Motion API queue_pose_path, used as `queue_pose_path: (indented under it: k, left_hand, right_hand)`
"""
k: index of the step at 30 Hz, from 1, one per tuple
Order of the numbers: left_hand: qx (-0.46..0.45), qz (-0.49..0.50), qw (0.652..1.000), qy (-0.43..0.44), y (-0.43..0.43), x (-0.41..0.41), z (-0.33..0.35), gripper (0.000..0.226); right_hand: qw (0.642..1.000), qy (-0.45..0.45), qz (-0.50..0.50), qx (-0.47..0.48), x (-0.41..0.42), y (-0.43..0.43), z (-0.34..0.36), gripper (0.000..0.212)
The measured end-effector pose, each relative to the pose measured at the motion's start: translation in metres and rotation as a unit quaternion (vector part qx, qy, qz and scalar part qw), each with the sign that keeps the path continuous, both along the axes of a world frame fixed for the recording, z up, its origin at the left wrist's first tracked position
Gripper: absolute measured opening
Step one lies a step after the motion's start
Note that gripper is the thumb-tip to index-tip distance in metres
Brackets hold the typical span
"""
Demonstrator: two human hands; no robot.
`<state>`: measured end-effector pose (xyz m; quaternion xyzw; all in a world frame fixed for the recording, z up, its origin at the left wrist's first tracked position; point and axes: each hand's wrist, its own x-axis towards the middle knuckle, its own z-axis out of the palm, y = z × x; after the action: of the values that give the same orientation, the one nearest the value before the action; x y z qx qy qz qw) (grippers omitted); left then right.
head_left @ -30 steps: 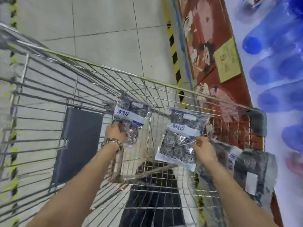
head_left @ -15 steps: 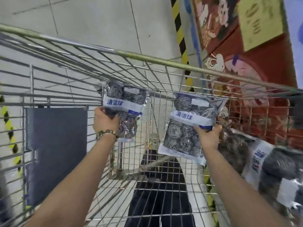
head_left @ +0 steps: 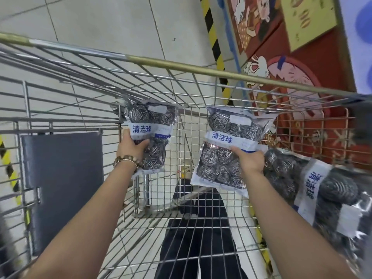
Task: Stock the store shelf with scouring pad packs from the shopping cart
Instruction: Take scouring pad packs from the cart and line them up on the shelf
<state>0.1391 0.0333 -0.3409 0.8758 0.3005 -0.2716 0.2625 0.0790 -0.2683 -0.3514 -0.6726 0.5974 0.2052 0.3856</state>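
Observation:
I look down into a wire shopping cart. My left hand grips a clear pack of steel scouring balls with a white and blue label, held upright over the cart. My right hand grips a second, larger-looking scouring pad pack by its right edge, also upright. More scouring pad packs lie heaped at the cart's right side, close beside my right forearm.
A grey plastic child-seat flap hangs on the cart's left wall. Tiled floor with a yellow-black hazard stripe lies beyond the cart. A red illustrated panel stands at the upper right. Dark trousers show beneath the mesh.
Both hands have stayed on their packs and lifted them slightly higher in the cart. The camera tipped down and closer, so the heap of packs on the right looms larger.

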Motion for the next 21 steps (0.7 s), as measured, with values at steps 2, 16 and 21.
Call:
queue_pose_path:
  k: [2,16,21]
  left_hand:
    - [0.024,-0.020,1.000,-0.002,-0.001,0.002,0.005,0.041]
    - [-0.013,0.009,0.999,-0.040,-0.011,-0.031,0.088,0.035]
    - [-0.063,0.035,0.996,-0.056,-0.017,-0.043,0.141,0.038]
  right_hand:
    - [1.000,-0.001,0.024,0.003,-0.002,0.000,0.007,0.059]
    - [0.992,-0.083,0.090,0.025,-0.032,0.001,0.099,0.038]
    - [0.988,-0.123,0.092,0.028,-0.043,-0.009,0.151,0.040]
